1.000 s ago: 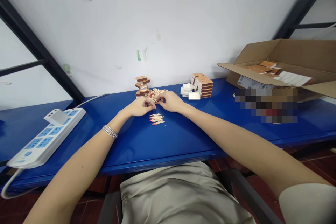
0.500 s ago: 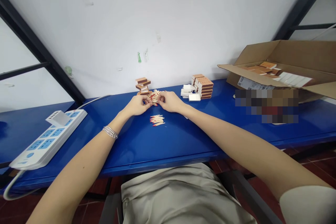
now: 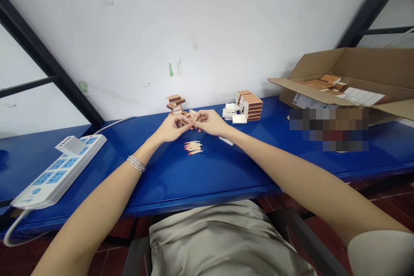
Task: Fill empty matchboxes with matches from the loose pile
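Observation:
My left hand (image 3: 173, 128) is closed in a pinch, its fingertips meeting those of my right hand; what they hold is hidden. My right hand (image 3: 211, 123) pinches a match (image 3: 194, 119) between thumb and fingers. Just behind the fingertips lies a loose heap of matches (image 3: 192, 113), partly covered by both hands. Nearer to me, a small row of matches (image 3: 193, 147) lies on the blue table (image 3: 207, 177), red heads to the left. Under my right wrist a white matchbox tray (image 3: 226, 141) shows in part.
Stacked brown matchboxes (image 3: 175, 102) stand behind my left hand. At right are more matchboxes (image 3: 252, 107) and white trays (image 3: 239, 119). An open carton (image 3: 352, 62) holding matchboxes sits far right. A power strip (image 3: 61, 172) lies at left.
My hands have come together over the heap, and a match now shows at the right fingertips. More of the white tray under my right wrist is visible. The small row of matches lies as before.

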`<state>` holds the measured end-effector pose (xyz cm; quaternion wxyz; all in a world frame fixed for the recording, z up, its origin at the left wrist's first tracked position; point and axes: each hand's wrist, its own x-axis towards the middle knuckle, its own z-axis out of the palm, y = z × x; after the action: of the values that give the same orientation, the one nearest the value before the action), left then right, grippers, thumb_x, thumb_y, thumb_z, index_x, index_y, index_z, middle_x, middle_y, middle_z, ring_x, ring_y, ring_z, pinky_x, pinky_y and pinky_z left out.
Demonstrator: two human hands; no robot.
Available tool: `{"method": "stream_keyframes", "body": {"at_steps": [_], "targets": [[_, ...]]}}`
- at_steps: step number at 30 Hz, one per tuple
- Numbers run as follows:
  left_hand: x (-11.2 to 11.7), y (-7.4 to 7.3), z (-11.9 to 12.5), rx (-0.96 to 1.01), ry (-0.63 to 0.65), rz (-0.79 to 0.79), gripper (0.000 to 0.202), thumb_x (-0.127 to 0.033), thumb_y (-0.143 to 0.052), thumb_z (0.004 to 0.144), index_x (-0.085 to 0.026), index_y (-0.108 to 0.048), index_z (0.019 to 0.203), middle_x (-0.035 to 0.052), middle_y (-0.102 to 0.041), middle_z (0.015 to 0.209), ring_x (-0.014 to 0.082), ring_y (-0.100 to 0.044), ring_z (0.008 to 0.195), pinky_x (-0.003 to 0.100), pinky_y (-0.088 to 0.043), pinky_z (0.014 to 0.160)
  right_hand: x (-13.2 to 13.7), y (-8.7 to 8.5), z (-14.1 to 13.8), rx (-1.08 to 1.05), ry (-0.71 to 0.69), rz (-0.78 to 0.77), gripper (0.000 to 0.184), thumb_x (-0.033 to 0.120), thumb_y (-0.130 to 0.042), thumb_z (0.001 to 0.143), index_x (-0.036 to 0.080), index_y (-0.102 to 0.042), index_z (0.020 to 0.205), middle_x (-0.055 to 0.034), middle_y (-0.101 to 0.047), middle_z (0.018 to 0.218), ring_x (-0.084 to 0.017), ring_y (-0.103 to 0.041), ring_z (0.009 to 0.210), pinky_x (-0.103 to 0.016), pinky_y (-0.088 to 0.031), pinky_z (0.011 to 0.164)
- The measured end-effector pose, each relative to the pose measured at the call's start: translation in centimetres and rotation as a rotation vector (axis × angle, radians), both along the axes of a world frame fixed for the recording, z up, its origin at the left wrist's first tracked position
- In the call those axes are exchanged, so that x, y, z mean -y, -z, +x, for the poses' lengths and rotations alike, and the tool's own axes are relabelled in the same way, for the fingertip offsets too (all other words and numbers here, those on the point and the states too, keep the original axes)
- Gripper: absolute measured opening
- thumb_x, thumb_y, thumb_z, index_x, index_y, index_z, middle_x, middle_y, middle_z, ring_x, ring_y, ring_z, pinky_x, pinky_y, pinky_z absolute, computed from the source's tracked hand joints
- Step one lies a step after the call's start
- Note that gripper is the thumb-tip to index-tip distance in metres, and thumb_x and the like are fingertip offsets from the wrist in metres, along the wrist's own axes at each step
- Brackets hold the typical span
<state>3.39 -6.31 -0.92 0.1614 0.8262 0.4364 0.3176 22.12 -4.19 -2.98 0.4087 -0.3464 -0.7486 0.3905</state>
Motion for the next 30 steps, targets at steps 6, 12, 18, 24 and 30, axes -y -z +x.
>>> {"method": "stream_keyframes", "body": {"at_steps": [6, 12, 18, 24, 30], "targets": [[-0.1, -0.2, -0.5, -0.13, 0.038, 0.105, 0.022, -0.035, -0.063, 0.077, -0.015, -0.07, 0.08, 0.0059, -0.063, 0.086, 0.0129, -0.053, 0.069, 0.025, -0.042, 0.062, 0.2, -0.2, 0.5, 0.2, 0.031, 0.314, 0.012, 0.022, -0.06, 0.076, 0.016, -0.068, 0.081, -0.0006, -0.068, 0.07, -0.01, -0.059, 0.061, -0.022, -0.042, 0.061], [-1.1, -1.1, -2.7, -0.255, -0.143, 0.088, 0.028, -0.04, -0.058, 0.078, -0.015, -0.07, 0.079, 0.0049, -0.066, 0.08, 0.0131, -0.054, 0.066, 0.026, -0.042, 0.063, 1.3, -0.8, 0.4, 0.331, -0.045, 0.308, 0.01, 0.016, -0.062, 0.074, 0.013, -0.071, 0.076, -0.0024, -0.069, 0.072, -0.01, -0.058, 0.063, -0.022, -0.042, 0.063], [-2.0, -0.5, -4.1, -0.429, -0.261, -0.041, 0.02, -0.034, -0.06, 0.073, -0.018, -0.071, 0.077, 0.0036, -0.07, 0.079, 0.0158, -0.058, 0.066, 0.027, -0.043, 0.065, 1.8, -0.8, 0.4, 0.414, -0.238, 0.212, 0.012, 0.018, -0.063, 0.073, 0.013, -0.072, 0.078, -0.0032, -0.07, 0.073, -0.011, -0.059, 0.064, -0.021, -0.043, 0.063], [-2.2, -0.1, -3.9, -0.467, -0.227, -0.106, 0.017, -0.026, -0.057, 0.073, -0.018, -0.069, 0.082, 0.0043, -0.071, 0.084, 0.0179, -0.061, 0.074, 0.027, -0.044, 0.068, 1.3, -0.6, 0.6, 0.427, -0.19, 0.217, 0.012, 0.015, -0.061, 0.072, 0.013, -0.072, 0.078, -0.0028, -0.07, 0.075, -0.01, -0.058, 0.062, -0.022, -0.043, 0.063], [-2.0, -0.3, -3.9, -0.453, -0.218, -0.169, 0.014, -0.025, -0.056, 0.075, -0.017, -0.067, 0.079, 0.0039, -0.071, 0.082, 0.016, -0.06, 0.068, 0.027, -0.043, 0.065, 1.4, -0.6, 0.6, 0.435, -0.19, 0.222, 0.013, 0.015, -0.061, 0.072, 0.014, -0.072, 0.078, -0.0026, -0.071, 0.077, -0.01, -0.059, 0.064, -0.021, -0.044, 0.064]]}}
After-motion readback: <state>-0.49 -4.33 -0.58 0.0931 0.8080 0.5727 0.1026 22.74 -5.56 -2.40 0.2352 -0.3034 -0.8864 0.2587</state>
